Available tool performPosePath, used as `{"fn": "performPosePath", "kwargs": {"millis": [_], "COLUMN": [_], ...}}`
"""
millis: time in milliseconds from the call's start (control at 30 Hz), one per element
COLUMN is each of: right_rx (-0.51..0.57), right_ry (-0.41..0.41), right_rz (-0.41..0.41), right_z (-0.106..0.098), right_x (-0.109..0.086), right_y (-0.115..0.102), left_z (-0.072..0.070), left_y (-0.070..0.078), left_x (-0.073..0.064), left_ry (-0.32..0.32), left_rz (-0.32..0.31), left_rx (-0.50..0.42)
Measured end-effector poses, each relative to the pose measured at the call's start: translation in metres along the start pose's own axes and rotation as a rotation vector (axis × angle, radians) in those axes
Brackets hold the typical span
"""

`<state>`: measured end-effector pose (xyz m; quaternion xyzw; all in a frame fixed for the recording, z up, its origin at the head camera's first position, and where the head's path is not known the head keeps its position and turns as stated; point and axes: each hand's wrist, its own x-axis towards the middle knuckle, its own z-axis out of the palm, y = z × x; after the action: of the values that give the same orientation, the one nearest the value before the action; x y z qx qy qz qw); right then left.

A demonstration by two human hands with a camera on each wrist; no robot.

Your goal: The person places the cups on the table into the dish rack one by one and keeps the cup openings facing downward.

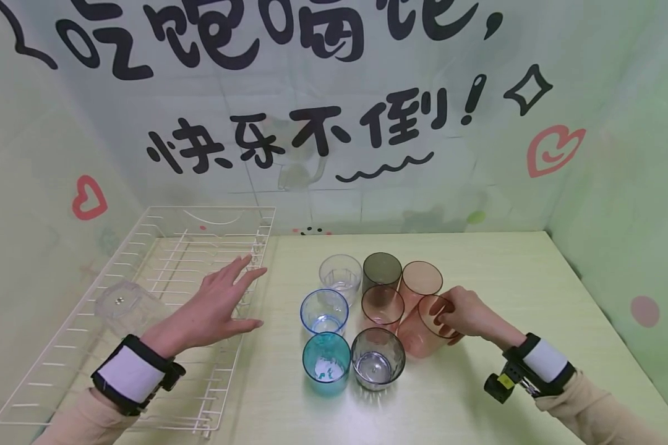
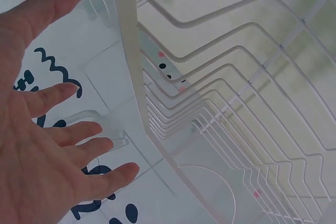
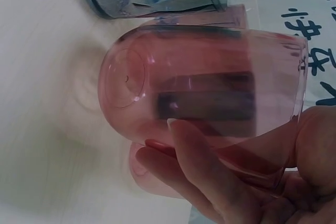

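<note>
At the right of a group of glasses, my right hand (image 1: 467, 314) grips a pink glass (image 1: 414, 340) near its rim. That glass leans toward the hand; in the right wrist view thumb and fingers hold the pink glass (image 3: 194, 77) from the side. My left hand (image 1: 214, 306) hovers by the right side of a white wire rack (image 2: 131, 40), fingers spread, holding nothing. Close to the pink glass stand a smoky grey glass (image 1: 378, 364), a smaller-looking pink glass (image 1: 383, 306) and an amber-pink glass (image 1: 421, 279).
A clear glass (image 1: 125, 306) lies tilted in the rack at left. More glasses stand mid-table: teal (image 1: 326, 361), blue-rimmed (image 1: 324, 312), clear (image 1: 341, 275) and dark olive (image 1: 381, 270). A wall with black lettering (image 1: 317, 130) rises behind the table (image 1: 512, 278).
</note>
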<state>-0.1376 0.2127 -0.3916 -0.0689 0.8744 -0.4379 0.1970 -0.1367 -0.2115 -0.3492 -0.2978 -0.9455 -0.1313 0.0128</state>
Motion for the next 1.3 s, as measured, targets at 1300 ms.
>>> {"fn": "performPosePath", "kwargs": {"millis": [1300], "right_rx": [0.096], "right_ry": [0.018], "right_rz": [-0.178], "right_z": [-0.025], "right_x": [0.006], "right_y": [-0.044], "left_z": [0.004], "left_y": [0.018], "left_x": [0.026], "left_ry": [0.005], "left_rz": [0.051], "left_rx": [-0.1]}}
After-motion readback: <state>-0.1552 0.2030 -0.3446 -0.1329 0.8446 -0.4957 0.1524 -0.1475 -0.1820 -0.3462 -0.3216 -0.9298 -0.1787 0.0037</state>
